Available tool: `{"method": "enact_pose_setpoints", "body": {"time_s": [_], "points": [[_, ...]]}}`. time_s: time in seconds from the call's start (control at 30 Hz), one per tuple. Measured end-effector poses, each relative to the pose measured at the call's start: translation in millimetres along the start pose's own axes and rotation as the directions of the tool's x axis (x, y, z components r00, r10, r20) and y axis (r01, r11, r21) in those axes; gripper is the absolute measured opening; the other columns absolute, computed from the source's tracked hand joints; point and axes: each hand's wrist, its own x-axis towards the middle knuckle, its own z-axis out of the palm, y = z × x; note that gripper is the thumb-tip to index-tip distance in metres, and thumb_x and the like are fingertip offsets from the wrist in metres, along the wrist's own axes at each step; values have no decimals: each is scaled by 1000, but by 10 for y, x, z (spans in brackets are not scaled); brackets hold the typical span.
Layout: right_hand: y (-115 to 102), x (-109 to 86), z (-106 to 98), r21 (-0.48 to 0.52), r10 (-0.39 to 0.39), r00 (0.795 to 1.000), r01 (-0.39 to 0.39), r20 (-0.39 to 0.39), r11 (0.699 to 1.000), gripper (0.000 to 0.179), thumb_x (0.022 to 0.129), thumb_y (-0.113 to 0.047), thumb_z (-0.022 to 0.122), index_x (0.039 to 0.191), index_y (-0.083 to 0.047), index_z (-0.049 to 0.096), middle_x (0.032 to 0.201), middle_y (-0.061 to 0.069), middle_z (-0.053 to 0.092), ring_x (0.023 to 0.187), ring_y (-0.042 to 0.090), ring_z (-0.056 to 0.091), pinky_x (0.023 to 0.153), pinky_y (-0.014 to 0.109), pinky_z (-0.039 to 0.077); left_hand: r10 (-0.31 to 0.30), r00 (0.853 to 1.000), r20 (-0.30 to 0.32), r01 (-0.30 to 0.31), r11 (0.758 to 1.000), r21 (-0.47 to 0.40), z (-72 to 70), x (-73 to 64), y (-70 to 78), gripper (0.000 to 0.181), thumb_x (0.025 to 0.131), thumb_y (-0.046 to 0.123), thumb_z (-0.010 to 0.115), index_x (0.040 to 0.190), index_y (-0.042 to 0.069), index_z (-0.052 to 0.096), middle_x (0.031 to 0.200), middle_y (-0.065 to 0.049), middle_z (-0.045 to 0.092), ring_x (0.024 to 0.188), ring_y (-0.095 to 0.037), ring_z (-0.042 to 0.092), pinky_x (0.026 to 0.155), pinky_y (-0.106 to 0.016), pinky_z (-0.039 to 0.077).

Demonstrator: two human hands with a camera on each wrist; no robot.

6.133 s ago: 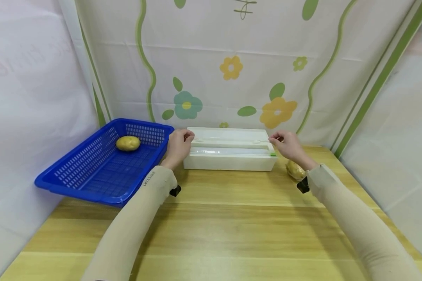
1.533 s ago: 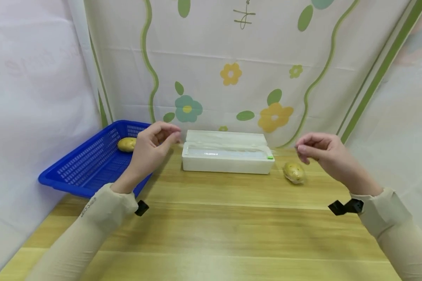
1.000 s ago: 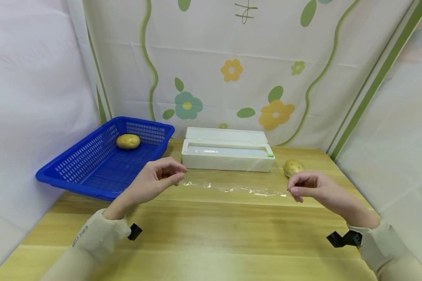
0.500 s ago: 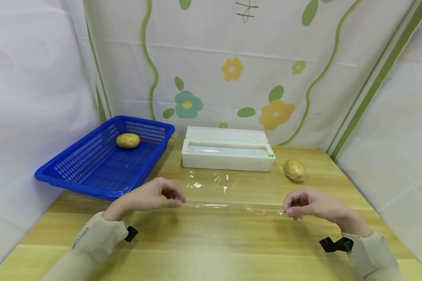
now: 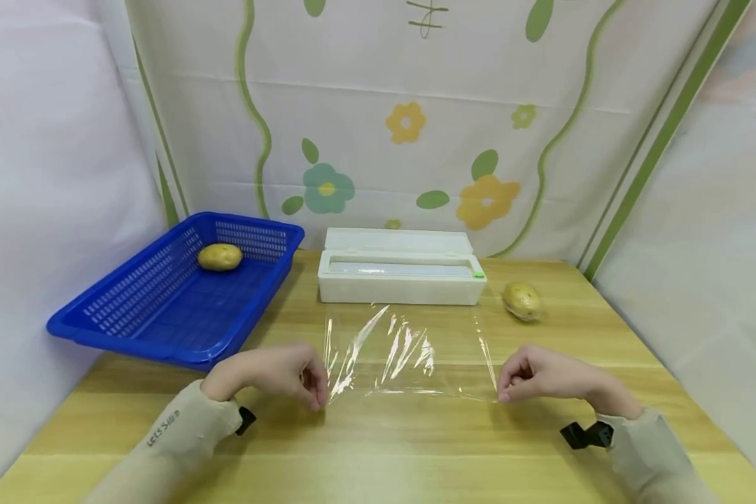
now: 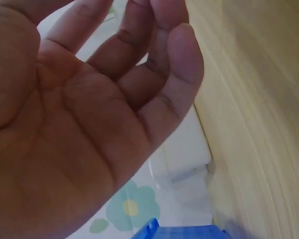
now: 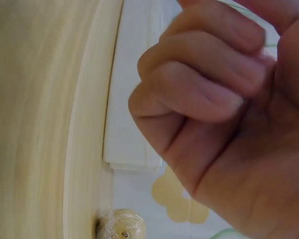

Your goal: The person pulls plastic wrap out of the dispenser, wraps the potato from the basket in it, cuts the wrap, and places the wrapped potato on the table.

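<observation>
Wood-grain table [image 5: 416,455] | plastic film [image 5: 408,353]: clear, glossy, wrinkled, white glints | left hand [image 5: 282,376], right hand [image 5: 549,378]: pinching its near corners

Left hand [image 6: 97,109] — fingers [image 6: 183,56] curved, white box [image 6: 182,147] behind, blue basket [image 6: 189,232] edge

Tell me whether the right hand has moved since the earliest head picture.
Yes: the right hand has come nearer the camera, away from the white box.

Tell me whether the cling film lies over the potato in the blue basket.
No, the cling film spans from left hand to right hand, before the white dispenser, outside the blue basket.
</observation>
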Motion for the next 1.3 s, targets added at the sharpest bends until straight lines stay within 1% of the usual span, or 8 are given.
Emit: {"method": "enact_pose_setpoints", "body": {"time_s": [0.2, 0.33, 0.43, 0.63, 0.83, 0.97, 1.13, 1.3], "points": [[11, 63, 44, -58, -6, 1000, 5, -10, 998, 6, 91, -8, 70, 90, -7, 76, 54, 3, 37, 50, 1, 27, 41, 21, 25, -36, 999, 13, 36, 999, 11, 8, -4, -47, 16, 79, -7, 75, 76, 9, 74, 72, 8, 67, 65, -3, 57, 61, -22, 50], [26, 80, 78, -119, 40, 999, -41, -15, 992, 7, 91, -13, 72, 87, -9, 77, 55, -7, 37, 51, -4, 29, 46, 15, 26, -37, 999, 17, 36, 999, 33, 34, 19, -85, 15, 79, -5, 76, 76, 10, 75, 71, 9, 67, 65, -1, 56, 61, -21, 50], [23, 89, 88, -144, 53, 999, -54, -12, 988, 7, 90, -13, 72, 86, -11, 77, 58, -13, 40, 51, -5, 29, 46, 14, 27, -38, 999, 25, 37, 998, 55, 46, 27, -100, 15, 80, -4, 76, 74, 10, 74, 69, 12, 64, 63, 0, 53, 59, -19, 47], [-5, 87, 90, -176, 63, 998, -66, -19, 982, 6, 88, -11, 74, 85, -13, 78, 58, -13, 51, 50, -6, 30, 45, 13, 26, -72, 997, 30, 70, 996, 48, 22, 7, -97, 17, 82, -3, 75, 72, 10, 73, 66, 12, 62, 60, 0, 49, 57, -18, 42], [21, 85, 115, -190, 94, 995, -96, -22, 977, 7, 89, -16, 74, 85, -15, 79, 60, -15, 54, 51, -6, 32, 46, 14, 27, -60, 998, 33, 56, 994, 95, 54, 31, -117, 19, 81, -4, 75, 70, 11, 72, 64, 15, 58, 58, 2, 46, 56, -17, 40], [44, 105, 136, -193, 96, 995, -94, 0, 977, 12, 92, -16, 71, 83, -16, 79, 59, -19, 48, 50, -6, 30, 46, 14, 26, -76, 997, 22, 73, 990, 123, 74, 49, -117, 21, 79, -5, 74, 67, 12, 71, 62, 16, 56, 57, 1, 45, 54, -17, 38], [39, 137, 158, -178, 117, 993, -112, 18, 978, 21, 94, -14, 69, 74, -11, 76, 56, -20, 35, 49, -5, 25, 44, 17, 22, -111, 994, -6, 111, 985, 131, 85, 55, -125, 21, 78, -5, 76, 68, 14, 72, 64, 14, 60, 59, 0, 48, 55, -19, 42], [36, 170, 193, -193, 169, 984, -175, -52, 965, 23, 89, -16, 74, 67, -10, 75, 53, -18, 36, 48, -3, 24, 44, 18, 20, -108, 994, -13, 109, 988, 110, 91, 61, -125, 19, 83, 8, 76, 65, 14, 72, 57, 16, 51, 52, 1, 40, 48, -18, 33]]}}
